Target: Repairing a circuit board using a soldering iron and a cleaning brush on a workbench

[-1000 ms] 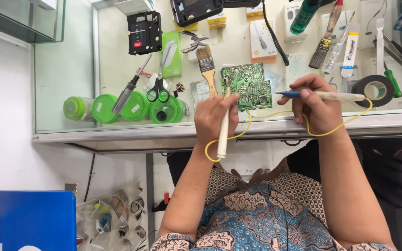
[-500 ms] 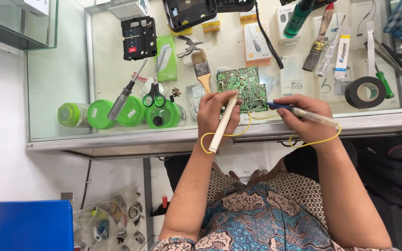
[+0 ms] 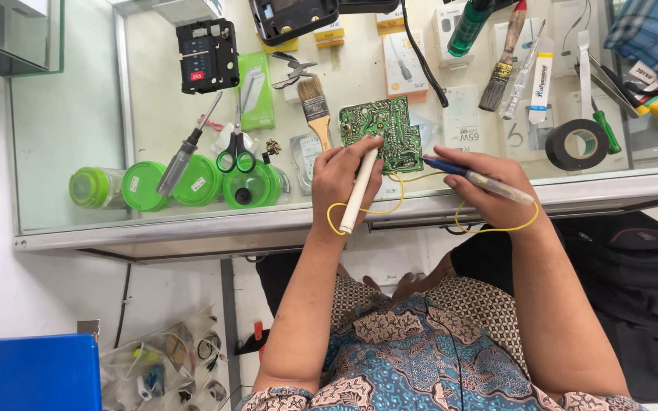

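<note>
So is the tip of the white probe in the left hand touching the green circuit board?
Touching. The head view shows the white probe, held in the left hand, ending directly on the green circuit board, no gap.

The glossy glass counter [image 3: 78, 114] is reflecting light; the matt green circuit board [image 3: 386, 129] is lying beside a wooden-handled bristle paintbrush [image 3: 315, 106].
</note>
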